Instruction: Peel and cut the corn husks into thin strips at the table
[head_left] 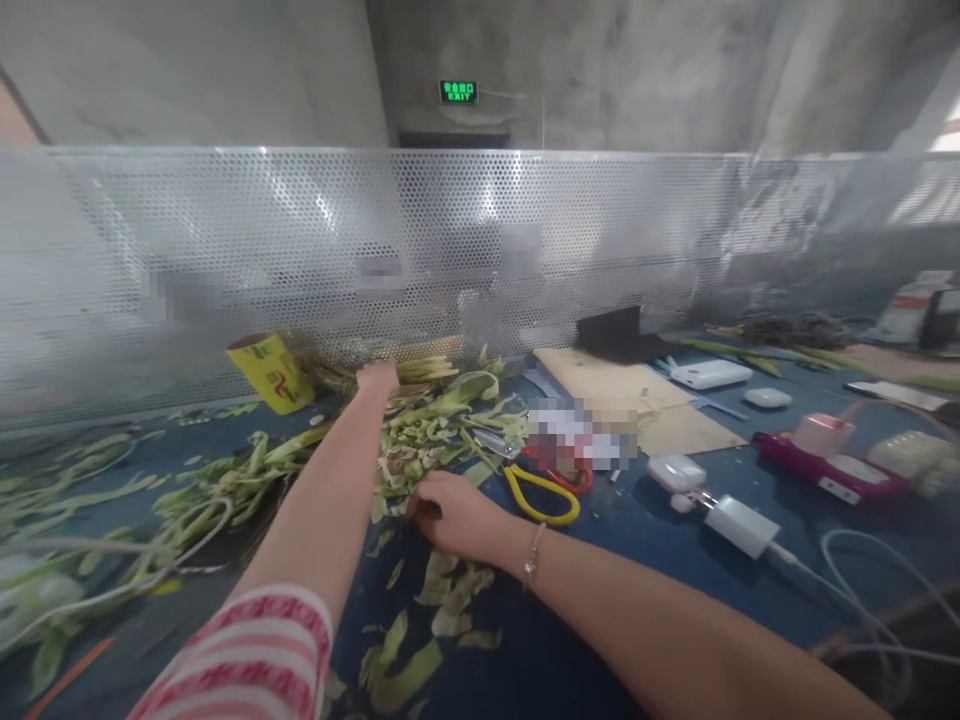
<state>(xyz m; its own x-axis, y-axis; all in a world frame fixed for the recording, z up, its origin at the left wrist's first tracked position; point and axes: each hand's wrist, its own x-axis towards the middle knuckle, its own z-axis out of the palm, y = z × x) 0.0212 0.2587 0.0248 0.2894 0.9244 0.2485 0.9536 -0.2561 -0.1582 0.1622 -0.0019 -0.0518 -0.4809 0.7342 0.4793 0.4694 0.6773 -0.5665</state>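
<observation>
- The pile (416,435) of green leaves and peelings lies just left of the scissors (555,519), whose blade points towards it.
- The right hand (469,520) rests low at the pile's near edge, left of the scissors; its fingers curl loosely, with a gap showing by the thumb; I cannot tell whether they pinch a leaf.
- The left hand (377,377) reaches beyond the scissors and to their left, to the stalks (429,370); it is small and blurred, so I cannot tell whether it grasps them.
- The step looks like handling the stalks and leaves; it would go best with the right fingers kept low and clear of the blade, the left hand taking stalks in a neat bunch, and the scissors slid further off.
- Loose peelings (450,595) lie nearer the wearer than the scissors, slightly left; the yellow roll (274,375) leans far to their left.
- Right of the scissors lies the charger (742,525); beyond them, the card (600,380) and the mesh (450,220).
</observation>
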